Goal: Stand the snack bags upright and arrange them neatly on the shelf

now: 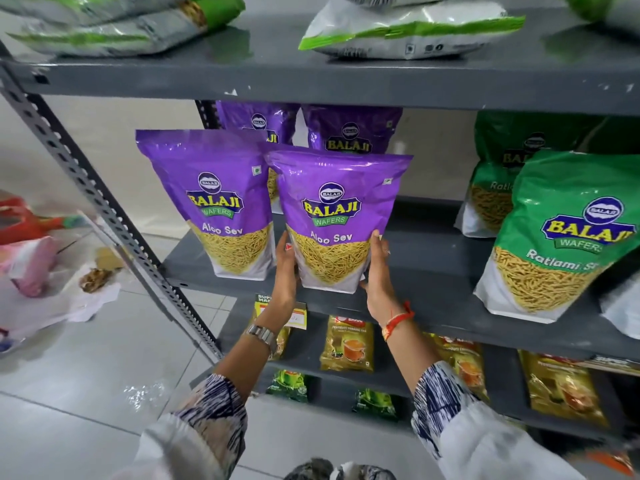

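**Both hands on one Aloo Sev bag at the middle shelf**

Our two patterned sleeves (214, 407) reach up from the bottom edge, a metal watch (262, 336) on the left wrist and a red-orange thread (398, 320) on the right. We hold one purple Aloo Sev bag (337, 220) upright between our palms: our left hand (285, 268) presses its left edge, our right hand (379, 271) its right edge, fingers closed against the glossy film. Its flat white base sits at the front lip of the grey metal shelf (433, 271).

We count four purple bags on this level: the one we hold, a second front bag (207, 202) standing just beside it to the left, and two more behind (partly hidden). To the right stand two green Ratlami bags (561, 233), one in front of the other. All are shiny pouches with clear windows showing thin yellow strands. Above, three white-and-green bags (405, 29) lie flat. Below, gold tea packets (347, 342) stand in a row.
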